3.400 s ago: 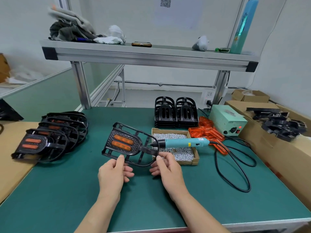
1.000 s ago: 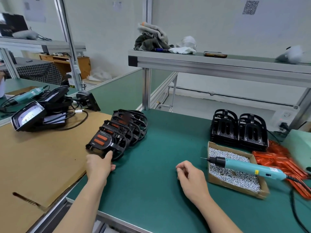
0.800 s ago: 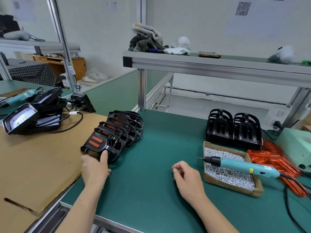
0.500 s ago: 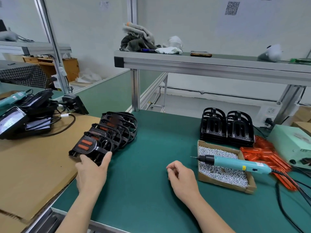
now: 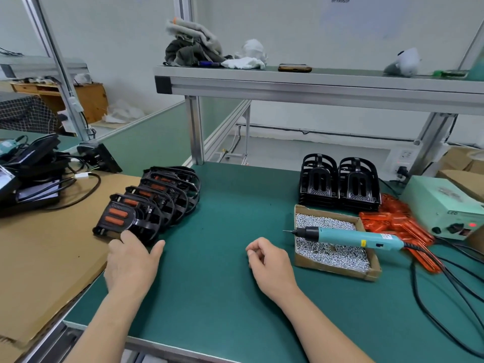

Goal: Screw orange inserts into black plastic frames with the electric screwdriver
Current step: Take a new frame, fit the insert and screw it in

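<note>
Head cam, L hand point(image 5: 131, 265) flat, grip wide, touching frame point(image 5: 119, 218); R hand point(image 5: 269, 263) loosely curled, empty

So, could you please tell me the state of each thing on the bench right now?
Left hand: open, fingertips on the front finished frame.
Right hand: loosely curled, empty.
Screwdriver: lying across the screw box, unheld.
Empty frames: stacked, no inserts.
Orange inserts: loose pile.
Power supply: red light on.
</note>
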`<state>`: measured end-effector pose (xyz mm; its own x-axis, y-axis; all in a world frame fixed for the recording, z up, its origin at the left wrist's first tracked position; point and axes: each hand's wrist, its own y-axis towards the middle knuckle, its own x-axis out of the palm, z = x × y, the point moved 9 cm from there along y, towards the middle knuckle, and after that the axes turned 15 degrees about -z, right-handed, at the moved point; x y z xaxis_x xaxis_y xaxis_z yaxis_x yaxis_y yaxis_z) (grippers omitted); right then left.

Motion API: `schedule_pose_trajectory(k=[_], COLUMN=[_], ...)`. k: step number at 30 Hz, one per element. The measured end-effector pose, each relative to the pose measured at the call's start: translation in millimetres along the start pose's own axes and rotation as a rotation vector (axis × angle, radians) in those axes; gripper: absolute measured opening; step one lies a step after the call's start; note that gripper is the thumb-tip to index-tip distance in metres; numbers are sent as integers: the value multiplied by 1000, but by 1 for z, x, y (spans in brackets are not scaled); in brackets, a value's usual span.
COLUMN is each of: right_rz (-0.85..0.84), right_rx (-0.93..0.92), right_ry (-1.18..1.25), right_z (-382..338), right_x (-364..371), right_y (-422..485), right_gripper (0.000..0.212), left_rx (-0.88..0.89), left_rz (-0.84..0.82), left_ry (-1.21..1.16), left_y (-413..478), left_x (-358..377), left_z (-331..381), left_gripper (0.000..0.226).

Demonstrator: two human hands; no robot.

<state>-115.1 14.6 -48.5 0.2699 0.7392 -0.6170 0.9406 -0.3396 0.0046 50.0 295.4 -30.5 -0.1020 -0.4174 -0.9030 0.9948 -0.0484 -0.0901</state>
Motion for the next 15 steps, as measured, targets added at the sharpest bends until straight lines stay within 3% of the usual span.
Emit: schedule_pose_trajectory(k=[15], right_rz=[-11], right_rx=[11], right_ry=[49], right_z=[-1], right_x=[-1], right_y=[-3], right_gripper=[10], left_rx=[9], left_rz=[13], left_ry=[184], left_y=[-5], left_x=[-12], left_z=[-2], left_gripper=[73])
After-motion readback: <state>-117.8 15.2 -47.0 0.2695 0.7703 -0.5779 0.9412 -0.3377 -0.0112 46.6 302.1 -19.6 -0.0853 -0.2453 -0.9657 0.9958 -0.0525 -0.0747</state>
